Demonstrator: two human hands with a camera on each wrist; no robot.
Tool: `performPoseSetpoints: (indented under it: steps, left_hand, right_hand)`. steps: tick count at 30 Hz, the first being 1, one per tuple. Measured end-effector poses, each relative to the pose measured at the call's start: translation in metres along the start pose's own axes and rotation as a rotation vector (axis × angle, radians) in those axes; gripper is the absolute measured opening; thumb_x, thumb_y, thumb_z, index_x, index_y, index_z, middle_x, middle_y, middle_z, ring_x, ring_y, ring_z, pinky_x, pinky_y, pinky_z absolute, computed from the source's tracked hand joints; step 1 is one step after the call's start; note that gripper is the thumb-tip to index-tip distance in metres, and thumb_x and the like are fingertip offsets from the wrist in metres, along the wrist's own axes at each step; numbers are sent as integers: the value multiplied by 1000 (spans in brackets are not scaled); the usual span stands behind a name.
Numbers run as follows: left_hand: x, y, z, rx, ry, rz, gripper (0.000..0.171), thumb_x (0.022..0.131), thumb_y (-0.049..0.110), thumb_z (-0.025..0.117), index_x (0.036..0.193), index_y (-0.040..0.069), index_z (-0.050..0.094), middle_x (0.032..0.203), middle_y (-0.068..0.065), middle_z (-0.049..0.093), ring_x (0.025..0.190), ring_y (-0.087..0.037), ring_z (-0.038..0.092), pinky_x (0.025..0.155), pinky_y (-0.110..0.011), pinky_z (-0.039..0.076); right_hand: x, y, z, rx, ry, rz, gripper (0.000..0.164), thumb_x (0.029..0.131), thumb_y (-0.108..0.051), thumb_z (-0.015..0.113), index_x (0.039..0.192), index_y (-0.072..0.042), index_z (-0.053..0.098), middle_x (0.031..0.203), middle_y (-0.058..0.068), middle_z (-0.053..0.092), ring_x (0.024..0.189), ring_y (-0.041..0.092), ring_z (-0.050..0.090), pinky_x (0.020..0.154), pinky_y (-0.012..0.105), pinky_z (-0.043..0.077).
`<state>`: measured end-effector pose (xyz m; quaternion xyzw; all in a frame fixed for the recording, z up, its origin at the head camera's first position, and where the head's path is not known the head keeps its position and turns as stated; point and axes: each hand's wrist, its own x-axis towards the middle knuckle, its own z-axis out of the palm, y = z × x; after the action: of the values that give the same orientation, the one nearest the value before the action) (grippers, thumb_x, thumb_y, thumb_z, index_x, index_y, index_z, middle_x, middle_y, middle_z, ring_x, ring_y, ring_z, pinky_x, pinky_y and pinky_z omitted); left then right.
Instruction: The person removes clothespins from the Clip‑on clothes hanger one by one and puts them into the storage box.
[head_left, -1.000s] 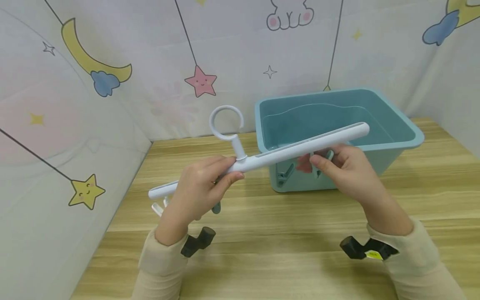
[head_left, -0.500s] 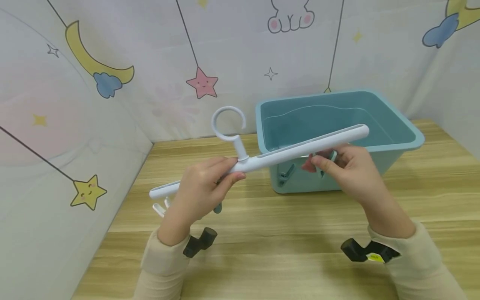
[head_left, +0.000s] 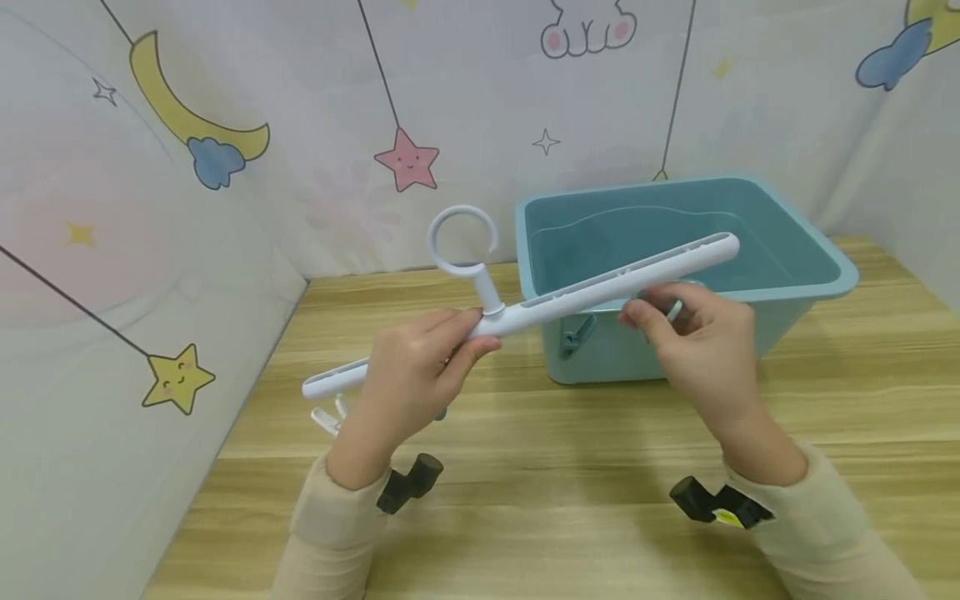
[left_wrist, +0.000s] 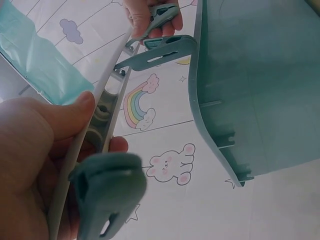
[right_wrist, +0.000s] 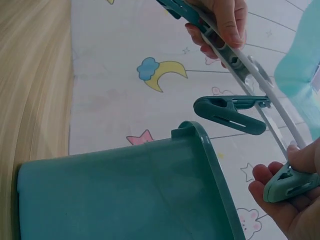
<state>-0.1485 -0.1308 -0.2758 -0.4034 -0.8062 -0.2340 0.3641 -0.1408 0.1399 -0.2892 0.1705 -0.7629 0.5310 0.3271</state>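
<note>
A white clip hanger point(head_left: 585, 297) with a round hook point(head_left: 462, 237) is held up over the table, its bar tilted up to the right. My left hand point(head_left: 412, 367) grips the bar beside the hook, thumb on one side and fingers on the other. My right hand point(head_left: 708, 354) pinches a green clip point(right_wrist: 291, 186) near the right end of the bar. A second green clip point(right_wrist: 230, 114) hangs from the bar between the hands. Another green clip point(left_wrist: 107, 192) sits close to my left hand, and a white clip point(head_left: 327, 419) hangs at the left end.
A blue-green plastic tub point(head_left: 615, 362) stands at the back right, just behind the hanger's right half. The wood-grain table point(head_left: 555, 500) runs up to a patterned cloth wall point(head_left: 315, 142). Each wrist wears a black camera mount point(head_left: 411, 483).
The hanger's right end has risen slightly, and the bar has rolled so more of its slot shows. My right hand's fingers have shifted on the clip. My left hand keeps its grip.
</note>
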Motion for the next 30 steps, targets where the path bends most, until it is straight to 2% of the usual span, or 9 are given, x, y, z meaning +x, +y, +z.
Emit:
performPoseSetpoints:
  steps: [3,7,10,14,17,21,27,30]
  left_hand:
    - [1,1,0,-12,2,3,51,100,43,45,95,-1,69,65,-1,57,53,-11,46,44,-21,36]
    - [1,2,2,-26,10,9,48,100,42,47,93,-1,69,63,0,55,53,-10,44,44,-20,34]
    - [1,4,3,-26,9,5,40,98,36,54,93,0,68,64,0,55,53,-10,44,44,-19,33]
    - [2,6,4,-9,-4,-9,37,98,33,56,94,-1,69,64,0,56,53,-10,44,44,-19,33]
    - [2,6,4,-6,-11,-15,41,99,36,52,95,-1,69,64,0,55,52,-10,43,43,-19,32]
    - [2,5,3,-16,-9,-18,38,98,34,55,96,-2,69,63,0,54,51,-9,42,43,-19,31]
    - [1,2,3,-21,11,-15,34,96,31,60,96,-2,69,62,0,53,51,-9,41,43,-19,31]
    - [1,2,3,-27,22,-18,27,91,24,69,95,-3,69,62,-1,53,51,-9,42,44,-19,32]
  right_hand:
    - [-1,0,2,-16,60,-60,10,75,8,77,83,4,73,69,-19,66,36,2,34,36,20,20]
    - [-2,-1,3,-43,130,-89,10,72,8,80,79,4,73,64,-17,63,40,2,35,38,18,24]
    - [-1,1,5,-97,187,-168,10,72,7,80,79,6,73,61,-4,65,42,0,35,42,14,25]
    - [1,6,7,-168,243,-278,12,72,5,79,82,8,73,58,12,64,43,-1,34,47,10,24]
    - [2,7,7,-194,241,-294,14,72,4,80,83,8,73,54,11,61,43,-1,33,46,10,24]
    - [3,7,6,-219,217,-296,16,72,4,81,84,9,72,53,10,61,43,-1,32,45,11,23]
    - [6,5,3,-171,179,-273,17,70,8,80,85,9,72,56,12,63,42,0,32,44,12,22]
    - [7,3,1,-146,165,-267,17,70,10,79,85,10,72,59,13,64,42,0,31,43,12,22]
